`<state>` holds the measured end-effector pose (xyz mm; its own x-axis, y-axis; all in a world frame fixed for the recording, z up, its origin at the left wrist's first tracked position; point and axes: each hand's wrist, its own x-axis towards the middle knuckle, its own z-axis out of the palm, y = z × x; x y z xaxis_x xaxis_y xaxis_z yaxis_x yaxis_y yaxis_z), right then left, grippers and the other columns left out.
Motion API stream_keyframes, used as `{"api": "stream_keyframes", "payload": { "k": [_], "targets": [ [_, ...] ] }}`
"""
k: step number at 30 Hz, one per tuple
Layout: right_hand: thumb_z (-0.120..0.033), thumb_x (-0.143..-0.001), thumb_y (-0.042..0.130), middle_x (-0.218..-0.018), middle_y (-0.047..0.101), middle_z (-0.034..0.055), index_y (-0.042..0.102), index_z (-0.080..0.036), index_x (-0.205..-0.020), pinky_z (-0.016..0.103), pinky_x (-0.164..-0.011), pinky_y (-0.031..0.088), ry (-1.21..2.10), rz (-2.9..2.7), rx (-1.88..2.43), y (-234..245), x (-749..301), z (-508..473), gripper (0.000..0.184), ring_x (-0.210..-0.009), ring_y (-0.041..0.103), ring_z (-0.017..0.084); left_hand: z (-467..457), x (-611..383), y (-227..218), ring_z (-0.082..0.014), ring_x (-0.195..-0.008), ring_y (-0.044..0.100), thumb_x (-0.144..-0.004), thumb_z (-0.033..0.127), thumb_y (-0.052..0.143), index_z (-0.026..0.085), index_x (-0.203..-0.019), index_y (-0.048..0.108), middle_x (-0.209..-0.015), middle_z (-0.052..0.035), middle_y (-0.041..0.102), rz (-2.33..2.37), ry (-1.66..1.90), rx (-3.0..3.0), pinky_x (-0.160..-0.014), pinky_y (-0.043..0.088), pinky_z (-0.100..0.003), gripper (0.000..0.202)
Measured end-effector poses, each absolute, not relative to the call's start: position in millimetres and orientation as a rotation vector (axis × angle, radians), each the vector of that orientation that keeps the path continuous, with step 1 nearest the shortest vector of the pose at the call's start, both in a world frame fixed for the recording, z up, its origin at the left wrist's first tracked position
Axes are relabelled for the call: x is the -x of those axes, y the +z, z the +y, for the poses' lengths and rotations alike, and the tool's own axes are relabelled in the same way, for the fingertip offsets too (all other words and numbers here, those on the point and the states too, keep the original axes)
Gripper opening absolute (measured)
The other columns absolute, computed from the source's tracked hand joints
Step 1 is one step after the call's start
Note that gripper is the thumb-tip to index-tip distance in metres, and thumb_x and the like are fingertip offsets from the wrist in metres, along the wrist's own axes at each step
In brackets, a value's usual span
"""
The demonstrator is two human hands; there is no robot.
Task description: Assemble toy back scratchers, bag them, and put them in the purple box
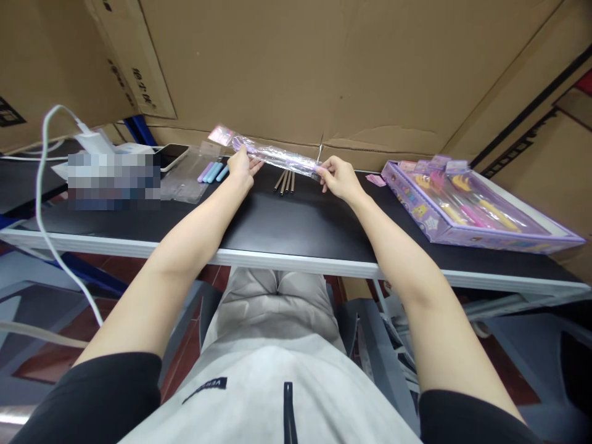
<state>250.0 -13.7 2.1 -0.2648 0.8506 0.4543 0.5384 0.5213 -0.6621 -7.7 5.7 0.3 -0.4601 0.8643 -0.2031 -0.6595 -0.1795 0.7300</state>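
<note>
Both my hands hold a long clear plastic sleeve (272,154) with a pink header card and purple contents, lifted just above the black table (287,222). My left hand (241,169) grips its left part, fingers curled on the sleeve. My right hand (337,176) pinches its right end. Below the sleeve several brown pencils (285,182) lie on the table between my hands.
Purple and blue pens (213,172) and empty clear sleeves (185,182) lie to the left, beside a phone (173,154) and a white charger with cable (46,172). A purple box of packed sets (462,206) sits at the right. Cardboard (324,68) backs the table.
</note>
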Motion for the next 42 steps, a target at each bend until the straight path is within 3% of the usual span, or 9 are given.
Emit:
{"api": "stream_keyframes", "payload": {
  "k": [9,17,22,26,31,35,39,42],
  "targets": [
    [-0.065,-0.094,0.069,-0.071,0.066,0.0030,0.056,-0.025,-0.087,0.043,-0.082,0.058,0.345,-1.970,1.077,-0.9,-254.9,-7.9,0.043,-0.078,0.071,0.026,4.1,7.9,-0.5,-0.0172,-0.099,0.081,-0.109,0.029,0.058,0.025,-0.134,0.065,-0.100,-0.0055,0.081,0.970,1.796,-0.386,-0.093,0.065,-0.024,0.027],
    [-0.070,-0.091,0.072,-0.087,0.070,0.0054,0.057,-0.024,-0.091,0.042,-0.073,0.061,0.462,-1.951,1.066,-3.2,-237.7,-8.8,0.048,-0.074,0.074,0.025,2.5,12.2,8.0,-0.0168,-0.101,0.080,-0.109,0.051,0.058,0.029,-0.138,0.062,-0.126,-0.0091,0.078,1.009,1.747,-0.422,-0.093,0.064,-0.026,0.037],
    [-0.058,-0.087,0.084,-0.088,0.067,0.0032,0.054,-0.025,-0.089,0.040,-0.076,0.064,0.627,-1.880,1.004,-6.4,-228.9,-9.7,0.045,-0.080,0.074,0.022,7.8,11.8,2.2,-0.0184,-0.105,0.080,-0.111,0.048,0.053,0.029,-0.141,0.058,-0.120,-0.0101,0.079,0.981,1.696,-0.411,-0.090,0.065,-0.026,0.036],
    [-0.049,-0.085,0.090,-0.078,0.060,-0.0027,0.049,-0.025,-0.090,0.035,-0.071,0.066,0.909,-1.686,0.944,-7.6,-220.1,-19.5,0.047,-0.070,0.072,0.016,11.3,10.3,-2.0,-0.0194,-0.099,0.081,-0.109,0.043,0.059,0.031,-0.142,0.058,-0.107,-0.0070,0.081,0.998,1.675,-0.428,-0.091,0.066,-0.028,0.035],
    [-0.029,-0.090,0.087,-0.075,0.061,-0.0029,0.052,-0.023,-0.088,0.034,-0.073,0.069,1.050,-1.486,0.967,-4.8,-225.7,-7.9,0.036,-0.067,0.073,0.014,2.5,6.2,1.1,-0.0262,-0.118,0.079,-0.106,0.050,0.061,0.028,-0.150,0.055,-0.124,-0.0141,0.079,0.947,1.588,-0.508,-0.098,0.064,-0.033,0.050],
    [-0.010,-0.094,0.078,-0.071,0.061,-0.0033,0.052,-0.020,-0.083,0.031,-0.068,0.069,0.953,-1.318,1.069,27.6,-244.7,-2.2,0.029,-0.066,0.074,0.015,-7.8,2.5,5.3,-0.0344,-0.129,0.073,-0.100,0.060,0.066,0.024,-0.151,0.055,-0.137,-0.0216,0.074,0.907,1.520,-0.581,-0.104,0.062,-0.042,0.063],
    [0.002,-0.101,0.058,-0.062,0.057,-0.0054,0.050,-0.017,-0.077,0.023,-0.066,0.061,0.663,-1.036,1.205,78.5,-284.5,-26.1,0.032,-0.063,0.076,0.012,-12.1,0.0,6.0,-0.0353,-0.126,0.075,-0.103,0.053,0.063,0.023,-0.140,0.060,-0.135,-0.0214,0.075,0.959,1.503,-0.592,-0.103,0.062,-0.045,0.048],
    [0.000,-0.097,0.062,-0.069,0.067,0.0034,0.047,-0.018,-0.076,0.029,-0.064,0.055,0.362,-0.979,1.256,98.5,-334.2,-48.5,0.031,-0.073,0.081,0.018,-11.9,-1.0,4.5,-0.0350,-0.126,0.075,-0.105,0.043,0.060,0.021,-0.128,0.063,-0.133,-0.0211,0.076,0.991,1.493,-0.599,-0.103,0.062,-0.044,0.032]
  ]
}}
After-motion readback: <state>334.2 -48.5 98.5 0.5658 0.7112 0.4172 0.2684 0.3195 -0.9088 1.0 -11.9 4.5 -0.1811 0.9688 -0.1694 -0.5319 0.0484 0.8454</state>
